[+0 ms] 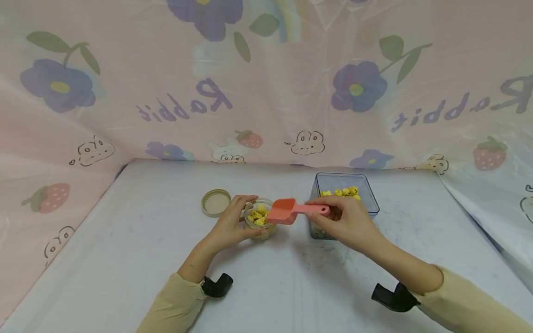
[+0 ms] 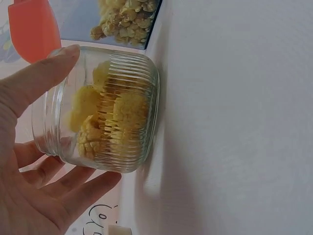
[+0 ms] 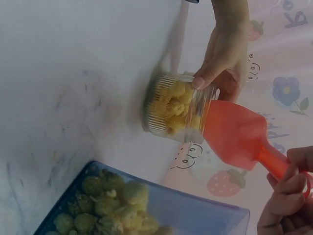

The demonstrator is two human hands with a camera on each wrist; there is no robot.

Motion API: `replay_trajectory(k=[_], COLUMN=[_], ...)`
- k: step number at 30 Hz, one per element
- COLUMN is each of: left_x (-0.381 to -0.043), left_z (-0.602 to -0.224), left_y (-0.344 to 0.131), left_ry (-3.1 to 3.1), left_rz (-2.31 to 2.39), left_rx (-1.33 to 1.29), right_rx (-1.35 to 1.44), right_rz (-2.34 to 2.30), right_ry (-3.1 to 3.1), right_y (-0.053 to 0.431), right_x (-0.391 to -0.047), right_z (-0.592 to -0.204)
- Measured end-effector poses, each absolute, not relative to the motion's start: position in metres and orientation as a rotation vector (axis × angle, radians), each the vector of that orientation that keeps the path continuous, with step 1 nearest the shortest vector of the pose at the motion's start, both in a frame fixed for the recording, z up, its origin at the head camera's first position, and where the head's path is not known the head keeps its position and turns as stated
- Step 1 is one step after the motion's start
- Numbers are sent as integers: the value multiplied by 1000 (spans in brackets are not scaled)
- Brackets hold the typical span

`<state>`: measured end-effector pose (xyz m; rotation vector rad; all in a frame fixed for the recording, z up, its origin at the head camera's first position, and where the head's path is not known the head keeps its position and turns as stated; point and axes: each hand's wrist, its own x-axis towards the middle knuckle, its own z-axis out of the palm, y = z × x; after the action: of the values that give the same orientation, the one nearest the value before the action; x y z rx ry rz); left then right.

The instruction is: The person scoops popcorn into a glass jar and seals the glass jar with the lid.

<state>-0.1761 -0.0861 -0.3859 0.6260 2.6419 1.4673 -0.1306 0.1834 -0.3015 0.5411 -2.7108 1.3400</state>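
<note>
A ribbed glass jar stands on the table with several yellow popcorn pieces inside. My left hand holds it, thumb on the near side and fingers round the far side. In my right hand I pinch the handle of a red-orange scoop. The scoop's front edge is at the jar's mouth, tilted down toward it in the right wrist view. No popcorn can be made out in the scoop's visible part. Behind my right hand is a clear bluish square container with more popcorn in it.
A round lid lies on the white table left of the jar, just beyond my left hand. Pinkish printed sheeting hangs along the back and sides. Dark smudges mark the cloth in front of the square container.
</note>
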Motion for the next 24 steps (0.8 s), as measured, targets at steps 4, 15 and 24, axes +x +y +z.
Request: replay_trajectory(k=[4, 15, 24], left_x=[-176, -175, -176], left_z=[-387, -386, -388], left_y=[-86, -86, -86], left_ry=[2643, 2639, 2640], left_rz=[1471, 1471, 1479], left_rx=[629, 626, 638], right_rx=[541, 477, 468], right_rz=[1339, 1275, 1422], right_ry=[-2724, -2755, -2764], right_y=[185, 195, 204], right_x=[-131, -123, -117], right_z=[-302, -316, -335])
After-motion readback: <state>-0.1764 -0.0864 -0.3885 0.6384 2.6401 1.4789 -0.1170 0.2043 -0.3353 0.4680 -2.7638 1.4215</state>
